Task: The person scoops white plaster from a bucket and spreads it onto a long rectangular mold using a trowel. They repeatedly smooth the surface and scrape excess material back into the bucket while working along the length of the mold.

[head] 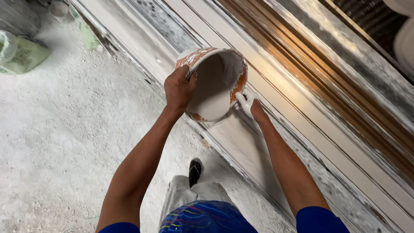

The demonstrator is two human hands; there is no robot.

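I see my left hand [179,88] with its fingers clenched over the near-left rim of an orange bucket [214,82], tilted above a long white mould [241,142] that runs diagonally across the floor. White plaster [213,105] pools inside the bucket. My right hand [246,102], coated white, presses against the bucket's right side; I cannot tell its grip. Green sacks [26,54] lie far left.

Single head-worn view, looking steeply down, close over outstretched arms, floor below
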